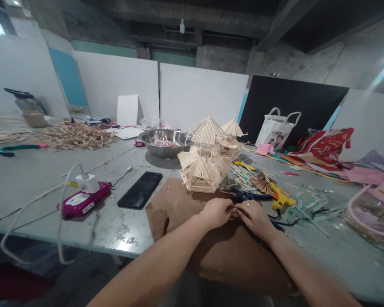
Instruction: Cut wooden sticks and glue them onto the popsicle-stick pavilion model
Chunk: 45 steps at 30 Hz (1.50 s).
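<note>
My left hand point(218, 212) and my right hand point(252, 214) meet over a sheet of brown paper point(179, 209), fingertips pinched close together. Whatever lies between the fingers is too small and too covered to name. Just beyond them stands a pavilion model point(206, 164) made of thin wooden sticks, with tiered, pointed roofs. A yellow glue gun point(280, 198) rests to the right of my right hand, and blue-handled pliers point(249, 195) lie right behind it.
A steel bowl point(166, 145), a black phone point(140, 189) and a purple power strip point(86, 200) with a looping white cable are on the left. Behind them is a heap of wooden sticks point(80, 136). Glue sticks point(313, 204) and wrappers litter the right.
</note>
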{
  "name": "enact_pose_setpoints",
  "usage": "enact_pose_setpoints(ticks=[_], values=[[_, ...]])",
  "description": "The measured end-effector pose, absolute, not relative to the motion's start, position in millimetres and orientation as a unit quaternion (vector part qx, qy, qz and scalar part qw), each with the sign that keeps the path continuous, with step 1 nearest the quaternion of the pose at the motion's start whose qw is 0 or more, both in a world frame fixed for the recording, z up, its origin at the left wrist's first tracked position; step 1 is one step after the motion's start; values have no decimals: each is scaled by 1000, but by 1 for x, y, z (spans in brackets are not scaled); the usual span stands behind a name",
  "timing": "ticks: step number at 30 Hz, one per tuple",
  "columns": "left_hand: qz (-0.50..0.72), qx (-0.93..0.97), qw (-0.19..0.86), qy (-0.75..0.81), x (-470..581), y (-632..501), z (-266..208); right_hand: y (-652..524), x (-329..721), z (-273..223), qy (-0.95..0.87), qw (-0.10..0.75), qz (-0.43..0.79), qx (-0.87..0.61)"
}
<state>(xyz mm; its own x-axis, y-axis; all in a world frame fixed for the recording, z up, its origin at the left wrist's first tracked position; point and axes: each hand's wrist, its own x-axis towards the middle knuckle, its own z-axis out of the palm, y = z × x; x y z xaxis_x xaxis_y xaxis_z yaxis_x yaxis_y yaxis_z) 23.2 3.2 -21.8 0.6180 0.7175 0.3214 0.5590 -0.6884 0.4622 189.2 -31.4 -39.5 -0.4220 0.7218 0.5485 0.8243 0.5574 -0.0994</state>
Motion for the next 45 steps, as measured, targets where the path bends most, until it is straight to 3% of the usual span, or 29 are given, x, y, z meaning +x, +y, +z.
enact_pose_setpoints(ticks=[6,31,40,45], values=[[173,901,129,375,23,4,-17,-32,188,-38,-839,276,-70,-463],[207,882,161,391,22,14,-24,-25,190,-44,-778,374,1,-505],[239,874,160,392,23,18,-26,-13,189,-27,-753,381,89,-528],[291,837,139,443,21,19,-21,8,182,-15,-661,474,212,-543]])
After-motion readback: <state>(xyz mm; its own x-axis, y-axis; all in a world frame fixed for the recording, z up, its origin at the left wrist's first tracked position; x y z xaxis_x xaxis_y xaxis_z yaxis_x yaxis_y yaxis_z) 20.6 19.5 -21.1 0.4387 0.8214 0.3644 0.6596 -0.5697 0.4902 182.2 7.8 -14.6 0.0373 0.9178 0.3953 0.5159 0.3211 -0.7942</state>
